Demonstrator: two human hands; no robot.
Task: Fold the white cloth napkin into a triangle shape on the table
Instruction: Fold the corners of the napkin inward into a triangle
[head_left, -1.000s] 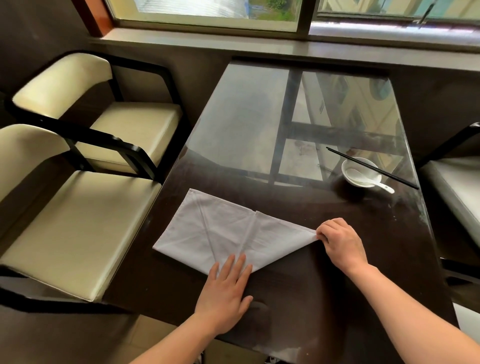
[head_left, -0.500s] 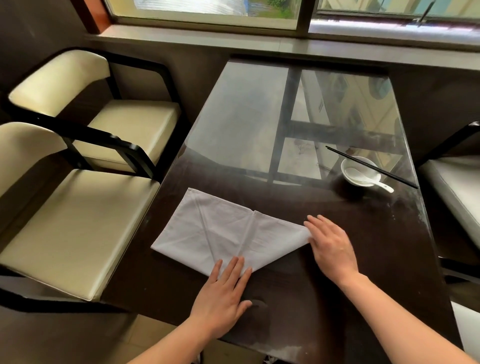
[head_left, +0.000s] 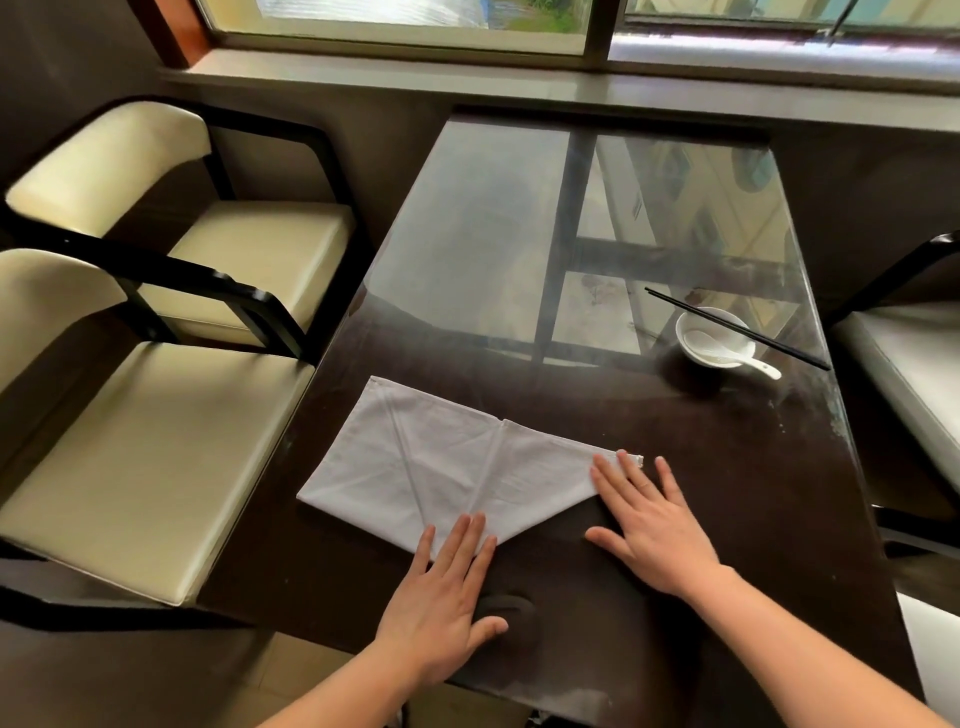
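The white cloth napkin (head_left: 457, 473) lies flat on the dark glass-topped table (head_left: 727, 493), its right part folded over into a triangle whose tip points right. Crease lines run from its near corner toward the far edge. My left hand (head_left: 447, 587) rests flat, fingers together, with the fingertips on the napkin's near corner. My right hand (head_left: 649, 519) lies flat with fingers spread over the napkin's right tip and the table beside it. Neither hand grips the cloth.
A white bowl (head_left: 714, 338) with a white spoon in it stands at the right of the table, black chopsticks (head_left: 737, 327) laid across it. Two cream-cushioned chairs (head_left: 156, 457) stand at the left, another chair (head_left: 904, 374) at the right. A window sill runs along the far side.
My right hand let go of the napkin's right tip, opened, and now lies flat over it, having slid left and nearer. My left hand stayed on the near corner.
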